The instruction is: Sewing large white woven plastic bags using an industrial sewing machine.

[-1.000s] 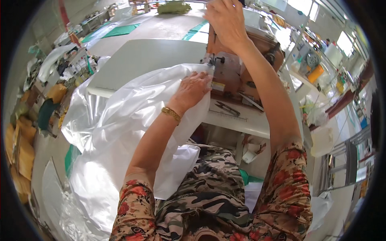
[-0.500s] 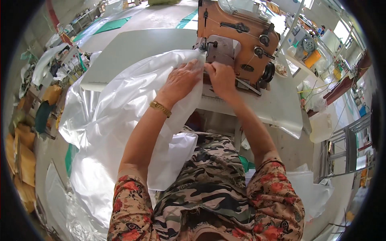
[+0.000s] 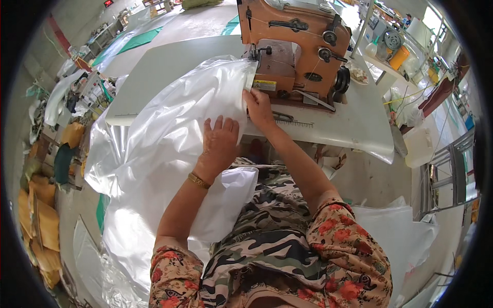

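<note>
A large glossy white plastic sheet [image 3: 169, 113] drapes over the left side of the table and down toward my lap. Its far right corner lies at the needle area of an orange-brown industrial sewing machine [image 3: 321, 38]. At the sheet's right edge, just in front of the machine, my right hand [image 3: 260, 109] pinches the material between thumb and fingers. Lower and to the left, my left hand [image 3: 220, 146] rests on the sheet with its fingers stretched out. A gold-coloured watch [image 3: 199, 180] circles my left wrist.
The pale worktable [image 3: 354, 134] carries the machine, with a ruler strip [image 3: 295, 123] along its near edge. More white sheeting [image 3: 382, 233] lies low on my right. A grey metal frame [image 3: 452, 179] and a whitish plastic container [image 3: 417, 146] stand beyond. Yellow-brown bundles [image 3: 43, 226] are at far left.
Both hands have moved back from the needle area toward me along the sheet, the left one farther. My right hand now grips the sheet's edge lower down.
</note>
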A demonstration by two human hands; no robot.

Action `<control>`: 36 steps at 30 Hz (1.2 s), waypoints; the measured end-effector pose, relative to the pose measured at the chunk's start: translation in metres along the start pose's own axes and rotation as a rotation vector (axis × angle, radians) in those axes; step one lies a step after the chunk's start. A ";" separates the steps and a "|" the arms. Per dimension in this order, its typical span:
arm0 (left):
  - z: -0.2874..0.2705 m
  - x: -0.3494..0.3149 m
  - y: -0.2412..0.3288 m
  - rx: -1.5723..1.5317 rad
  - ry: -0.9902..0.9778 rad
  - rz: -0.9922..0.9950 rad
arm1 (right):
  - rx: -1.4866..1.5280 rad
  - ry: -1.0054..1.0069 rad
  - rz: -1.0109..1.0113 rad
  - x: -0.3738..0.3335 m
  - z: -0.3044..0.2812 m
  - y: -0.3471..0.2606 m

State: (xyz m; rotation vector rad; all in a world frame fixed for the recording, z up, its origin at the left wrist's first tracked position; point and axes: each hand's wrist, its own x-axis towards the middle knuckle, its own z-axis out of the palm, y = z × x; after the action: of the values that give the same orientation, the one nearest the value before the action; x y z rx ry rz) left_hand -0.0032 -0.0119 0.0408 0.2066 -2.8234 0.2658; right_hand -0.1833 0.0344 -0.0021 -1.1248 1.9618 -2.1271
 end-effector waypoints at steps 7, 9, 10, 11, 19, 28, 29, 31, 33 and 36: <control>0.015 0.003 -0.007 0.018 0.053 0.045 | -0.054 0.010 -0.083 -0.001 -0.001 -0.003; 0.018 0.005 -0.010 -0.026 0.059 0.021 | -0.065 -0.008 -0.068 0.000 0.001 -0.001; 0.017 0.005 -0.011 -0.051 0.095 0.022 | -0.065 -0.008 -0.068 0.000 0.001 -0.002; 0.017 0.006 -0.011 -0.076 0.131 0.022 | -0.074 0.008 -0.066 0.001 0.002 -0.002; 0.014 0.016 -0.014 -0.110 0.148 0.021 | -0.118 0.065 -0.134 0.004 0.006 -0.004; 0.014 0.028 -0.019 -0.109 0.242 0.011 | -0.123 0.092 -0.136 0.004 0.010 -0.003; 0.013 0.030 -0.020 -0.113 0.264 0.017 | -0.099 0.086 -0.122 0.004 0.009 -0.003; 0.010 0.033 -0.020 -0.113 0.239 0.000 | -0.077 0.084 -0.107 0.004 0.009 -0.002; 0.009 0.034 -0.019 -0.115 0.212 -0.011 | -0.087 0.074 -0.117 0.003 0.011 -0.001; 0.006 0.035 -0.022 -0.149 0.254 -0.006 | -0.032 0.081 -0.123 0.005 0.008 0.003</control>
State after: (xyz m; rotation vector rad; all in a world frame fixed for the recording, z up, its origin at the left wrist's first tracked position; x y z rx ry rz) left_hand -0.0348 -0.0384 0.0491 0.1382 -2.5761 0.0732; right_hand -0.1835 0.0245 -0.0027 -1.2137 2.0167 -2.2429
